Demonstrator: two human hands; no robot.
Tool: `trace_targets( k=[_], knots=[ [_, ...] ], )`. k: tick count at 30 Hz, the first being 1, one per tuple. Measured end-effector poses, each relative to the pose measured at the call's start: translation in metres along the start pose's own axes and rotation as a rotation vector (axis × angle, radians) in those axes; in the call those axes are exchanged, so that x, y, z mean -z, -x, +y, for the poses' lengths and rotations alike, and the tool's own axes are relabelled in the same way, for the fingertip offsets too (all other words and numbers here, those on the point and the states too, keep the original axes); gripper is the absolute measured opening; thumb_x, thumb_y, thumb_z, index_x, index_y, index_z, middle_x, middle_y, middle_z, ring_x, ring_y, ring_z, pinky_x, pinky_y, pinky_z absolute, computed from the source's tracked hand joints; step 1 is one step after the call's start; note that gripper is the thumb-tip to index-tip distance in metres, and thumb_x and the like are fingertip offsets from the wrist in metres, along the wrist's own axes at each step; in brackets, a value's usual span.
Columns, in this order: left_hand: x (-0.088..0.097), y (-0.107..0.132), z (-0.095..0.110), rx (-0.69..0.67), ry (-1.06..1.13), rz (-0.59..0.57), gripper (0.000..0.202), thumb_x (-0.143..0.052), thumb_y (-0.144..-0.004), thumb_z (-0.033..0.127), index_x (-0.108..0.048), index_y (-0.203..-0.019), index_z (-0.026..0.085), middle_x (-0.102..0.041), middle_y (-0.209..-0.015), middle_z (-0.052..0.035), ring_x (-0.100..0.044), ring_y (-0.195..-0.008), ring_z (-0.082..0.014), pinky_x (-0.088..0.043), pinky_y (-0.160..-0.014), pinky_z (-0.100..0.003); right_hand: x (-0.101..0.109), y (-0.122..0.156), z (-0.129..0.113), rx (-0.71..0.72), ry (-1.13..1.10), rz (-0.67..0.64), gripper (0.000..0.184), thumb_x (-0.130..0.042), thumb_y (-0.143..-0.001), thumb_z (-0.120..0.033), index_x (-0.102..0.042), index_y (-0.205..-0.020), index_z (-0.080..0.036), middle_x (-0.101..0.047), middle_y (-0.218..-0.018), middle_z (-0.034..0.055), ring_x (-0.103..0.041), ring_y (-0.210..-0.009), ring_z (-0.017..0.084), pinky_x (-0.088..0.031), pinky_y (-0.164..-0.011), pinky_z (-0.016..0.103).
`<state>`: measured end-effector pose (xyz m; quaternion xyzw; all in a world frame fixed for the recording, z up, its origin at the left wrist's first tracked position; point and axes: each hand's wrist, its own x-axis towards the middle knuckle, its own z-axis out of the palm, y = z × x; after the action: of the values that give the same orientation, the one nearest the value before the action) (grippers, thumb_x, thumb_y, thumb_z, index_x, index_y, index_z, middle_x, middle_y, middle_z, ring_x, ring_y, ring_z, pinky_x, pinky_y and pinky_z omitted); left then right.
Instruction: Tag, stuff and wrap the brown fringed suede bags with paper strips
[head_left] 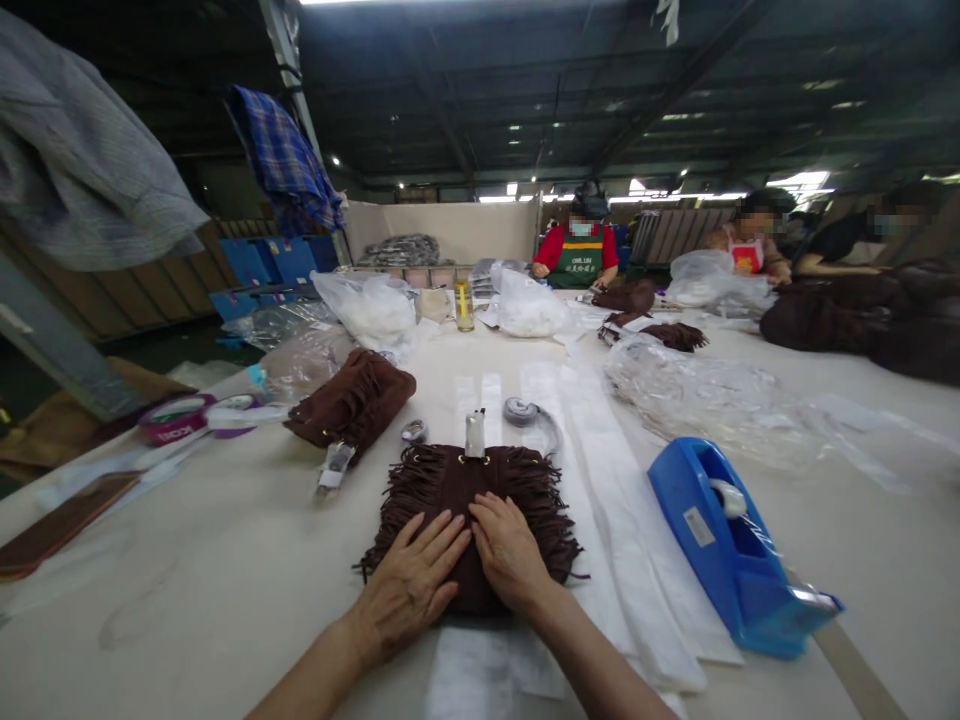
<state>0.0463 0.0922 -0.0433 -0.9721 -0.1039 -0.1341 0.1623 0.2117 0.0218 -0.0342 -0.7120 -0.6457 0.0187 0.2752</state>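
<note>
A dark brown fringed bag (466, 480) lies flat on the pale table in front of me, its fringes spread out at both sides. My left hand (409, 580) rests flat on its lower left part, fingers stretched out. Beside it, my right hand (506, 550) lies on the middle of the bag with its fingers extended and near each other. A wrapped clasp (475, 434) sticks up at the bag's top edge. White paper strips (469, 670) run under the bag. Just beyond it is a coiled grey strap (525, 412).
A second, reddish-brown fringed bag (356, 400) lies to the left. On the right stands a blue tape dispenser (720, 540), with clear plastic bags (697, 390) behind it. Tape rolls (176, 418) sit at the left edge. Across the table a person in a green apron (581, 255) sits.
</note>
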Motion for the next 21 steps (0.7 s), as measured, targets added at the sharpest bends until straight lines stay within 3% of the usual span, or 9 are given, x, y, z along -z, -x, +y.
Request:
trace_targets(
  k=[3, 6, 11, 16, 19, 21],
  knots=[
    [-0.005, 0.0, -0.004, 0.015, 0.098, -0.036, 0.054, -0.047, -0.085, 0.033, -0.031, -0.134, 0.017, -0.039, -0.137, -0.0051, -0.034, -0.126, -0.0222, -0.026, -0.102, -0.041, 0.014, 0.023, -0.001, 0.238, -0.017, -0.031, 0.031, -0.045, -0.086, -0.021, -0.055, -0.115, -0.018, -0.057, -0.12, 0.0063, -0.047, -0.116, 0.015, -0.034, -0.103, 0.034],
    [0.0, -0.003, -0.009, 0.075, 0.273, -0.081, 0.048, -0.046, -0.086, 0.031, -0.035, -0.132, 0.021, -0.042, -0.135, -0.0047, -0.036, -0.125, -0.0204, -0.027, -0.103, -0.039, 0.012, 0.048, 0.004, 0.461, 0.081, 0.04, 0.038, -0.047, -0.085, -0.021, -0.049, -0.122, -0.017, -0.056, -0.122, 0.0087, -0.044, -0.118, 0.02, -0.032, -0.103, 0.042],
    [0.007, -0.007, -0.011, 0.176, 0.565, -0.048, 0.039, -0.042, -0.088, 0.031, -0.044, -0.126, 0.023, -0.046, -0.132, -0.0068, -0.036, -0.125, -0.0196, -0.024, -0.104, -0.04, -0.011, 0.059, 0.02, 0.561, 0.338, 0.166, 0.04, -0.043, -0.083, -0.011, -0.049, -0.122, -0.014, -0.054, -0.124, 0.0137, -0.04, -0.122, 0.025, -0.036, -0.097, 0.048],
    [0.013, -0.004, -0.019, 0.241, 0.735, 0.032, 0.031, -0.046, -0.084, 0.027, -0.056, -0.113, 0.022, -0.056, -0.121, -0.0045, -0.044, -0.119, -0.0162, -0.027, -0.104, -0.033, -0.003, 0.049, 0.017, 0.729, 0.564, 0.048, 0.056, -0.035, -0.072, 0.001, -0.043, -0.126, -0.005, -0.053, -0.122, 0.0216, -0.044, -0.118, 0.032, -0.044, -0.088, 0.049],
    [0.022, 0.006, -0.019, 0.41, 0.848, 0.148, 0.028, -0.05, -0.079, 0.025, -0.06, -0.104, 0.021, -0.059, -0.116, -0.0054, -0.045, -0.117, -0.0184, -0.027, -0.104, -0.035, 0.009, 0.043, 0.015, 0.783, 0.588, 0.007, 0.057, -0.033, -0.07, 0.003, -0.042, -0.126, -0.004, -0.056, -0.117, 0.0218, -0.052, -0.111, 0.031, -0.049, -0.084, 0.046],
    [0.026, 0.015, -0.011, 0.637, 0.918, 0.252, 0.025, -0.045, -0.079, 0.029, -0.061, -0.095, 0.018, -0.06, -0.111, -0.0097, -0.046, -0.114, -0.0228, -0.028, -0.102, -0.042, 0.014, 0.038, 0.016, 0.776, 0.517, -0.003, 0.063, -0.03, -0.071, 0.003, -0.032, -0.133, -0.003, -0.058, -0.116, 0.0209, -0.054, -0.108, 0.028, -0.051, -0.083, 0.042]
  ],
)
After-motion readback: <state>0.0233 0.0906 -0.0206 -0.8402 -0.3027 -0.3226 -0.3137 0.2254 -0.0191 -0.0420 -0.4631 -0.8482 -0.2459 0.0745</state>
